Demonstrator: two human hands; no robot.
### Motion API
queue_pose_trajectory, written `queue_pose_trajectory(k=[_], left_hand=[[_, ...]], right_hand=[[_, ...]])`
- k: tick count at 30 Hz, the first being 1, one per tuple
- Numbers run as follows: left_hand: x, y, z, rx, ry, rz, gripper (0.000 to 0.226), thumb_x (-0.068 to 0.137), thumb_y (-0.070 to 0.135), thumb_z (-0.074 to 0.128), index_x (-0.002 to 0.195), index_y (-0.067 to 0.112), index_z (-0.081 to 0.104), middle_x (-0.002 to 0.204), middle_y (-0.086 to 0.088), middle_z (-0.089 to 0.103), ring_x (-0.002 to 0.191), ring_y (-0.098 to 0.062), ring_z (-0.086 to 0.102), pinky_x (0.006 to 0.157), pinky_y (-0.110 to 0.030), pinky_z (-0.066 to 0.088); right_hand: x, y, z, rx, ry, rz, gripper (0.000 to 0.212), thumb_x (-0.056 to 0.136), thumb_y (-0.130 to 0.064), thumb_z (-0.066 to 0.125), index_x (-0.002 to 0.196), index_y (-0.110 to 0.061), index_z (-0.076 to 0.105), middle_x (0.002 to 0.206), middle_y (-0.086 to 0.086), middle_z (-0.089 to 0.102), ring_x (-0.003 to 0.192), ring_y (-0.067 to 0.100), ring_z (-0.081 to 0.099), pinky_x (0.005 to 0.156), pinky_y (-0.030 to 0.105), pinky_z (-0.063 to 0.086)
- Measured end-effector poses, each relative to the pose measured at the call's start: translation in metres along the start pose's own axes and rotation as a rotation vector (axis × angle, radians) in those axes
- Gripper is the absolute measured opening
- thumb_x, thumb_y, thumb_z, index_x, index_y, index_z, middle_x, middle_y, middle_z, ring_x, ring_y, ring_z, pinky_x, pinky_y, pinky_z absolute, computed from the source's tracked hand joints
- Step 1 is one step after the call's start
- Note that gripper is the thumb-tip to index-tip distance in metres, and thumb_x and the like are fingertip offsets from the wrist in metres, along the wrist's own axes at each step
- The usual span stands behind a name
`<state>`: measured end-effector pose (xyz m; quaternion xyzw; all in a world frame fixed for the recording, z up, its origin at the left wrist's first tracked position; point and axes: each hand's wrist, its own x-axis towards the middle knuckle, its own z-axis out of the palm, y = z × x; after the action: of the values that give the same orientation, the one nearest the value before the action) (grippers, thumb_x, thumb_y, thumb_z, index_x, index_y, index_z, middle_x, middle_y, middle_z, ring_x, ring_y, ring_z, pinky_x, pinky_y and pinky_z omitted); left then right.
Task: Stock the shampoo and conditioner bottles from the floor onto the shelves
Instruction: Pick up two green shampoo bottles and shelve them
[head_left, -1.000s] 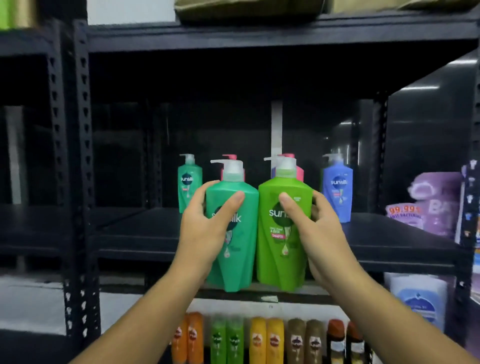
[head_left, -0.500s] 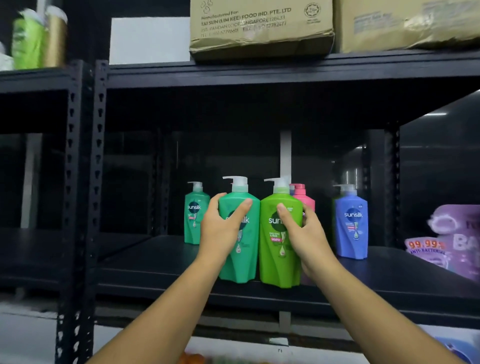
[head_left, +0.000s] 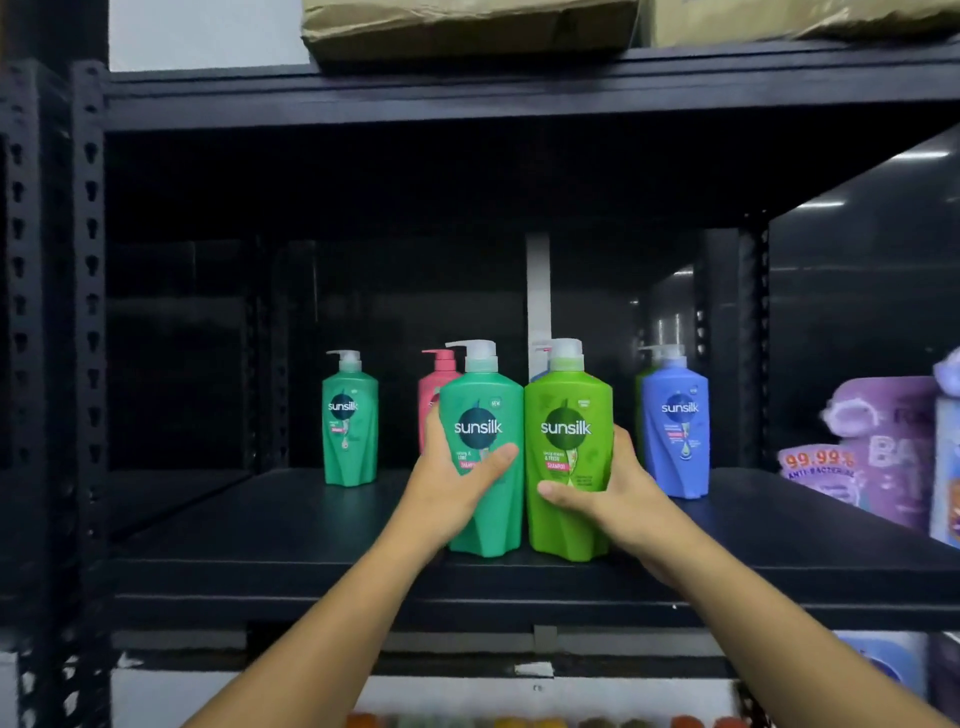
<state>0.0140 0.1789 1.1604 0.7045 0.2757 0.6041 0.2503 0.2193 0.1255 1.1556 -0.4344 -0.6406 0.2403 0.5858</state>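
My left hand (head_left: 451, 488) grips a teal Sunsilk pump bottle (head_left: 483, 415) and my right hand (head_left: 613, 493) grips a lime-green Sunsilk pump bottle (head_left: 569, 410). Both bottles stand upright, side by side and touching, near the front edge of the black shelf (head_left: 291, 525). Behind them a pink bottle (head_left: 434, 384) is partly hidden. A smaller teal bottle (head_left: 349, 421) stands further back on the left. A blue bottle (head_left: 676, 426) stands back right, with a green one mostly hidden behind it.
Black perforated uprights (head_left: 91, 312) frame the bay on the left. Cardboard boxes (head_left: 467, 26) sit on the shelf above. Purple refill pouches (head_left: 878, 447) fill the right side of the shelf. A row of small coloured bottle caps (head_left: 519, 722) shows below.
Both hands carried the two bottles up from below shelf level and forward over the shelf; they now rest on its front. My grip slid lower on each bottle.
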Motion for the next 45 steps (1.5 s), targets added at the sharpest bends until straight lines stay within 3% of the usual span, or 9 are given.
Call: queue_pose_trajectory(k=[7,9,12,17,24,28,31,36,45], left_hand=[[0.025,-0.019,0.067,0.065,-0.245,0.023,0.092,0.083,0.022,0.086,0.138,0.04,0.016,0.136,0.016,0.054,0.116,0.012,0.058,0.092,-0.005,0.044],[0.038,-0.025,0.085,0.074,-0.293,0.013,0.091,0.082,0.018,0.087,0.136,0.037,0.015,0.135,0.009,0.055,0.116,0.008,0.06,0.094,-0.009,0.047],[0.053,-0.031,0.106,0.073,-0.306,-0.024,0.095,0.079,0.022,0.089,0.139,0.031,0.016,0.136,0.004,0.057,0.119,-0.005,0.062,0.107,-0.031,0.05],[0.054,-0.048,0.113,0.1,-0.282,-0.025,0.104,0.069,0.033,0.091,0.147,0.027,0.022,0.137,0.006,0.056,0.123,-0.008,0.06,0.11,-0.037,0.048],[0.055,-0.057,0.111,0.178,-0.278,-0.013,0.105,0.062,0.037,0.088,0.146,0.028,0.026,0.136,0.006,0.053,0.124,-0.011,0.057,0.109,-0.044,0.049],[0.055,-0.058,0.112,0.235,-0.256,-0.014,0.1,0.067,0.032,0.088,0.146,0.027,0.026,0.138,0.002,0.05,0.128,-0.016,0.052,0.112,-0.045,0.045],[0.056,-0.061,0.112,0.262,-0.239,-0.02,0.101,0.064,0.034,0.086,0.145,0.029,0.026,0.139,0.001,0.05,0.129,-0.017,0.052,0.113,-0.045,0.044],[0.057,-0.064,0.112,0.285,-0.237,-0.031,0.1,0.067,0.03,0.086,0.146,0.027,0.026,0.138,0.0,0.05,0.127,-0.019,0.053,0.112,-0.047,0.044],[0.058,-0.068,0.112,0.3,-0.248,-0.047,0.1,0.073,0.025,0.087,0.149,0.027,0.023,0.14,0.0,0.049,0.128,-0.019,0.053,0.113,-0.046,0.043]], right_hand=[[0.007,0.031,-0.066,-0.038,0.133,0.096,0.077,0.075,-0.032,0.089,0.136,-0.033,0.043,0.116,-0.011,0.072,0.103,0.006,0.071,0.094,0.036,0.056],[0.013,0.039,-0.084,-0.044,0.159,0.137,0.07,0.078,-0.027,0.088,0.133,-0.029,0.045,0.115,-0.009,0.072,0.101,0.007,0.071,0.091,0.034,0.057],[0.026,0.048,-0.108,-0.083,0.17,0.19,0.066,0.079,-0.024,0.087,0.131,-0.026,0.046,0.117,-0.004,0.072,0.103,0.013,0.071,0.096,0.042,0.056],[0.038,0.064,-0.132,-0.113,0.223,0.215,0.062,0.084,-0.02,0.083,0.134,-0.023,0.045,0.118,0.0,0.07,0.105,0.016,0.068,0.094,0.041,0.055],[0.047,0.097,-0.146,-0.22,0.369,0.194,0.078,0.055,-0.059,0.082,0.123,-0.041,0.048,0.114,-0.008,0.071,0.107,0.018,0.068,0.099,0.048,0.054],[0.038,0.08,-0.14,-0.424,0.391,0.202,0.058,0.079,-0.039,0.083,0.127,-0.028,0.052,0.117,0.001,0.068,0.107,0.023,0.065,0.101,0.045,0.051],[0.035,0.072,-0.138,-0.492,0.38,0.22,0.058,0.083,-0.027,0.082,0.131,-0.021,0.05,0.12,0.005,0.066,0.109,0.026,0.062,0.099,0.039,0.049],[0.031,0.07,-0.138,-0.569,0.355,0.201,0.062,0.086,-0.024,0.08,0.136,-0.018,0.043,0.123,0.006,0.065,0.113,0.029,0.06,0.091,0.033,0.044],[0.028,0.066,-0.134,-0.632,0.355,0.208,0.058,0.089,-0.029,0.074,0.135,-0.017,0.041,0.119,0.007,0.067,0.113,0.033,0.06,0.093,0.039,0.048]])
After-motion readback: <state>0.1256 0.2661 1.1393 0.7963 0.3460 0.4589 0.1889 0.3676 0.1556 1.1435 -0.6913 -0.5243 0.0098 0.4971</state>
